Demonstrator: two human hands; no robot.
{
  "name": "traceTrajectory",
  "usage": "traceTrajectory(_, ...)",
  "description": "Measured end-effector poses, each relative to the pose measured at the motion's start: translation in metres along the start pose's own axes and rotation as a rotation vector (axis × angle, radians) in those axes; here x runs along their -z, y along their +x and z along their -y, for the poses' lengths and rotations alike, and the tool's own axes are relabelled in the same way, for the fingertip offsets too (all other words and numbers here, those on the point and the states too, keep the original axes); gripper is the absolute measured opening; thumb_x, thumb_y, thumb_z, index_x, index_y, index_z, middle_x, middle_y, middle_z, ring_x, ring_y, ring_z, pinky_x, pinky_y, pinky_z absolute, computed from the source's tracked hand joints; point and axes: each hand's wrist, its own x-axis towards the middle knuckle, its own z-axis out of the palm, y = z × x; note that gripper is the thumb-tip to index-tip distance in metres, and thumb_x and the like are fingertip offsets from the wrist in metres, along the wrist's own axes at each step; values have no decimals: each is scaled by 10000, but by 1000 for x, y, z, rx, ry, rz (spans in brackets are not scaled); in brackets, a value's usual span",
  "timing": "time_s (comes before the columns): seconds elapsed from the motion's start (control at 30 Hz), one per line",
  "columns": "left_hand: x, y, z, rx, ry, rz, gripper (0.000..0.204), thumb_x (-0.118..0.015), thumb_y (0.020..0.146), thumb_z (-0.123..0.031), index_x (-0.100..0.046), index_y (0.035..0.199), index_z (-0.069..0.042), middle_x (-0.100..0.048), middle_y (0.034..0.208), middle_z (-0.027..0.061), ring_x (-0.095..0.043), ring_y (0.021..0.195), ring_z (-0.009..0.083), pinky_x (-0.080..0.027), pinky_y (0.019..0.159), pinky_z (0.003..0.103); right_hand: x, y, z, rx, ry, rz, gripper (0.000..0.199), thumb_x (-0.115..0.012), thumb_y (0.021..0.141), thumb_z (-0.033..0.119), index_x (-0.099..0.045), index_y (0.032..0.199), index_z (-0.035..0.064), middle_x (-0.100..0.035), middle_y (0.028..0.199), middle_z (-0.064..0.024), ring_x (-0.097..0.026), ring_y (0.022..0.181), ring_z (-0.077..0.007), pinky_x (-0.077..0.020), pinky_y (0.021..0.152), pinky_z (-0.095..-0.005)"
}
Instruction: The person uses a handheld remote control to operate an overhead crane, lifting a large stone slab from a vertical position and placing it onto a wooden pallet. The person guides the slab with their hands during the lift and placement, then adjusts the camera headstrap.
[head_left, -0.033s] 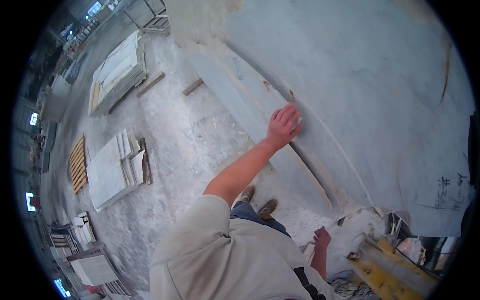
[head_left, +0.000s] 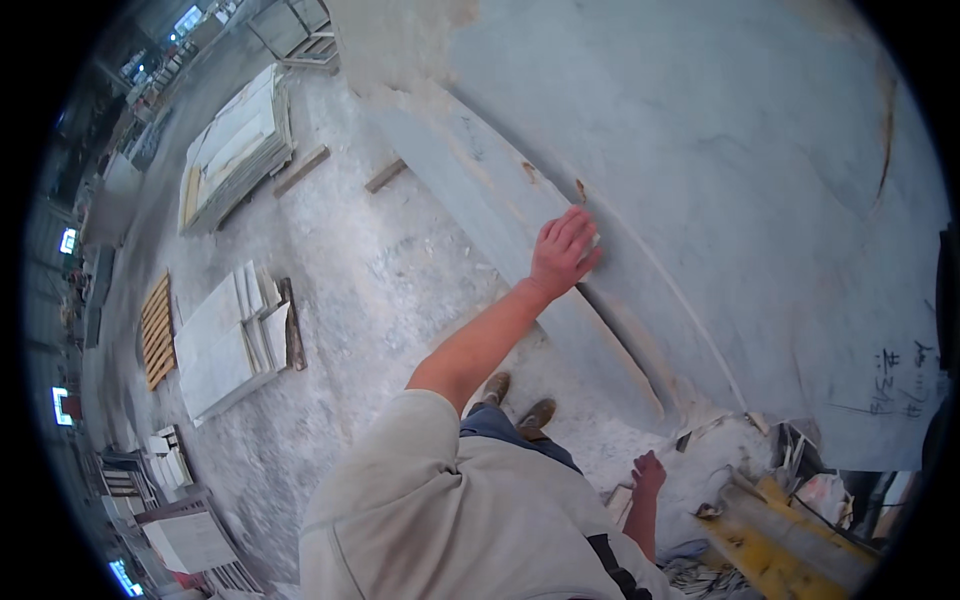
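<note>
In the head view, my left hand (head_left: 565, 248) reaches out to the top edge of a narrow grey stone slab (head_left: 490, 185). Its fingers curl over that edge, where the slab leans by a much larger grey slab (head_left: 700, 150). A dark gap runs between the two, and rusty stains mark both near my fingers. Low at my right side hangs my right hand (head_left: 648, 475), its fingers curled in; whether anything lies inside them is hidden. It is away from both slabs.
Stacked pale slabs (head_left: 235, 150) lie at the far left, with a smaller stack (head_left: 225, 345) nearer. Beside it is a wooden pallet (head_left: 157, 330). Wooden bars (head_left: 300, 170) rest on the dusty floor. Yellow beams (head_left: 770, 540) and rubble (head_left: 705, 575) fill the lower right.
</note>
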Motion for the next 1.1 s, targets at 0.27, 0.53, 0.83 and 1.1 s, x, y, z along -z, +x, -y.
traceTrajectory(0.27,9,-8,-2,-10,10,-1,436,-737,696,-168,-567,1080,-53,-538,1184,136,-514,1140,317,-440,849,407,36,38,-20,543,-766,-338,598,-670,794,353,-494,1200,-49,-610,1044,-187,-586,942,-333,-456,843,-397)
traceTrajectory(0.53,22,-7,-4,-7,19,9,435,-750,682,-137,-565,1065,-47,-550,1171,144,-531,1133,327,-460,868,402,-27,20,45,897,-872,-106,741,-757,681,268,-407,1267,-21,-481,1240,-231,-433,1159,-390,-369,955,-475)
traceTrajectory(0.83,23,-7,-3,18,9,10,434,-729,706,-147,-551,1092,-62,-537,1190,134,-519,1140,315,-441,870,420,-79,66,44,896,-1119,-30,629,-719,711,346,-483,1176,-4,-558,1119,-211,-509,1049,-381,-404,869,-486)
traceTrajectory(1.1,13,-15,1,43,-53,9,493,-760,679,-136,-557,1122,-58,-523,1197,157,-512,1129,342,-431,858,431,-79,105,31,1034,-1166,-104,205,-609,815,257,-605,806,53,-606,760,-150,-591,719,-346,-464,658,-457)
